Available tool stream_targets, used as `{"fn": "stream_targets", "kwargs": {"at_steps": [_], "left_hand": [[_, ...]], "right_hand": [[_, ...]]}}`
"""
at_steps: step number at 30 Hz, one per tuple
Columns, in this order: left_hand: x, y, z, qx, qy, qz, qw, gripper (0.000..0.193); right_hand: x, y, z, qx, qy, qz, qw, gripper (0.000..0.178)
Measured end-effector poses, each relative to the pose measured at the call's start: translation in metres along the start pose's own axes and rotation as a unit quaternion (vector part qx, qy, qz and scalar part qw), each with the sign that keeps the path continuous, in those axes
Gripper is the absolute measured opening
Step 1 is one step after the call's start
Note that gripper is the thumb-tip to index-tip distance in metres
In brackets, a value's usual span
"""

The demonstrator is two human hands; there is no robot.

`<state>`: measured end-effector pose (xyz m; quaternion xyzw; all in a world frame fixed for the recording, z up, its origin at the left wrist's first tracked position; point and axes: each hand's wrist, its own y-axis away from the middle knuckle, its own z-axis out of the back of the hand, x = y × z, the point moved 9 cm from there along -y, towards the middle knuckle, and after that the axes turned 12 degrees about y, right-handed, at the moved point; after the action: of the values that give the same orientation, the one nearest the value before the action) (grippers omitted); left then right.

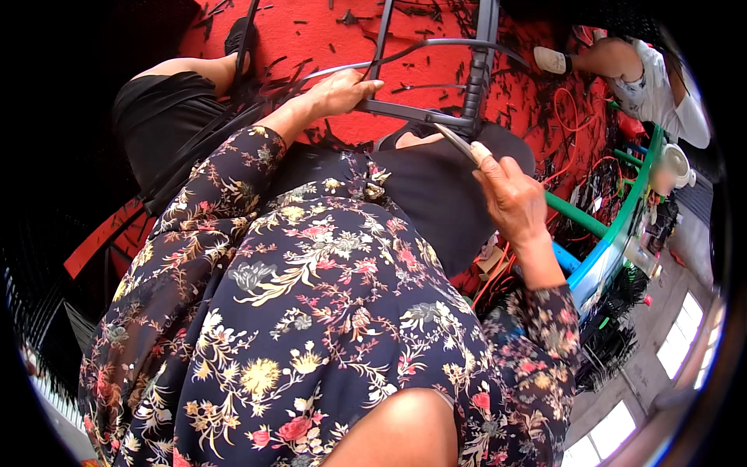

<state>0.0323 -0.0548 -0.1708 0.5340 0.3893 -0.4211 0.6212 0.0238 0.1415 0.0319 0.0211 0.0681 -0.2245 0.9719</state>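
A dark metal frame (408, 111) stands upright between my knees, with black strip wound in bands round its right-hand post (473, 86). My left hand (341, 92) is closed at the frame's left corner, its thumb against the bar. Into its fingers runs a long flat dark strip (443, 42), which arches over the frame and past the wound post. A narrow grey tapered tool (455, 142) is pinched in my right hand (510, 191), its tip at the lower bar near the right corner. Something pale yellow wraps my right thumb. My left fingertips are partly hidden.
Black strip scraps litter the red floor covering (311, 35). At the right stand a green-edged rack (622, 210) with green bars, red cords (572, 117) and a small white fan (677, 167). Another person's leg (607, 58) reaches in at the upper right.
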Motion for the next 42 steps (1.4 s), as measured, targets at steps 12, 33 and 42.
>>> {"fn": "stream_targets", "kwargs": {"at_steps": [12,33,42], "left_hand": [[-0.011,0.01,-0.006,0.059,-0.041,0.041,0.997,0.056],[0.002,0.003,-0.01,0.063,-0.036,0.044,0.996,0.056],[0.003,0.001,-0.01,0.062,-0.045,0.06,0.995,0.056]], "right_hand": [[-0.003,-0.049,0.025,0.177,0.013,0.095,0.98,0.03],[0.003,-0.046,0.032,0.158,0.096,0.165,0.969,0.036],[-0.008,-0.031,0.032,0.156,0.057,0.091,0.982,0.038]]}}
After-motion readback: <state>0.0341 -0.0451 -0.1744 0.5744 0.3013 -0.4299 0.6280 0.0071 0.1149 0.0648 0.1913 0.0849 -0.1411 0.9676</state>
